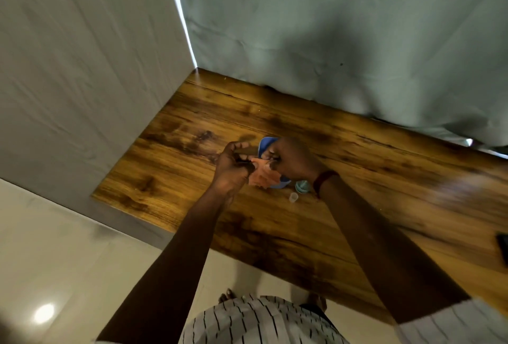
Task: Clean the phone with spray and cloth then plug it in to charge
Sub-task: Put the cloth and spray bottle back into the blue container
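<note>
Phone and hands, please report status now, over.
Left hand and right hand both pinch the cloth. Phone under it, partly hidden. Small cap beside right wrist, not blocking.

The left hand (231, 172) and right hand (292, 159) pinch an orange cloth (265, 177) over, seemingly, a blue phone (266, 145).

1. Dim overall; your strongest light is the thin daylight strip (181, 14) btw the left sheet (82, 69) and right sheet (330, 27).
2. Round glare spot (44, 313) on the glossy floor (55, 247), bottom left.
3. Broad soft shadow across the right sheet's middle.
4. Your left hand (233, 170) & right hand (291, 159) read v. dark, finger detail lost, slightly blurred.
5. Table (178, 173): pale glint at its far corner, motion-blur smear at its right end.
6. Wide-angle bend: straight edges lean, corners stretch, bottom-left corner goes dark.
</note>
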